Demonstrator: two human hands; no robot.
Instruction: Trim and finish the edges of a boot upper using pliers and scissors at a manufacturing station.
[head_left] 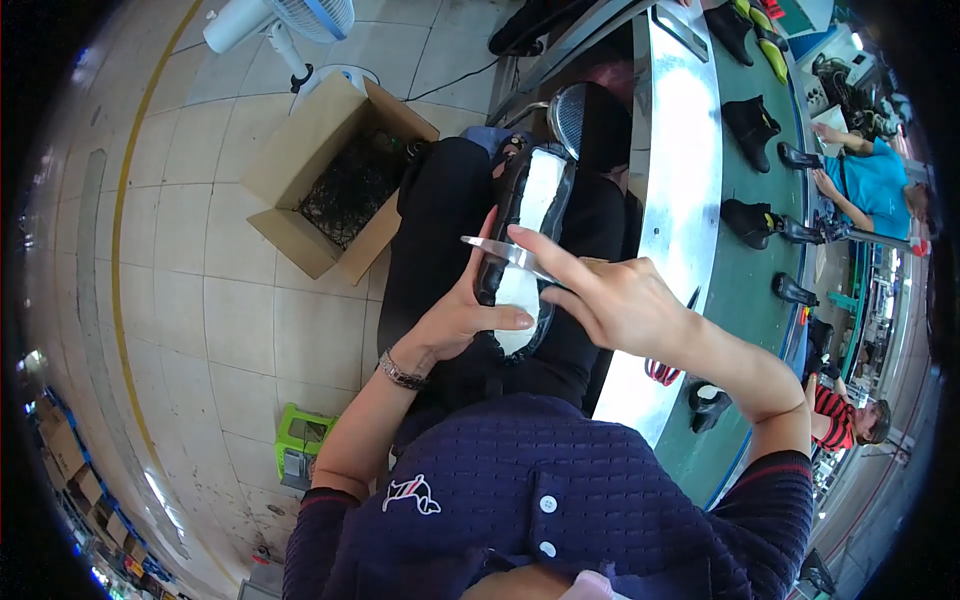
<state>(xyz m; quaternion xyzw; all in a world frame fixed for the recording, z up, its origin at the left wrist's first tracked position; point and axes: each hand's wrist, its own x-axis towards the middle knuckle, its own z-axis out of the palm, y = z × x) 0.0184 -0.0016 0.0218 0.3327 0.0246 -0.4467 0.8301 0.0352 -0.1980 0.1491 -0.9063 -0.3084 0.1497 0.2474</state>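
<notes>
Scissors (510,255) in my right hand (620,300), index finger laid along the blades, tips over the shoe (525,240) on my lap. Left hand (462,318) grips the shoe from underneath, thumb pressed on the white insole. Looks like trimming round the upper's edge w/ the cut just starting; next snip prob. needs the shoe turned a bit & the blades kept off my thumb, which sits close. Cardboard box (330,180) w/ dark scraps on floor to my left, fan (285,25) beyond. Conveyor (745,260) w/ black shoes on my right, its metal edge tight against my elbow.
</notes>
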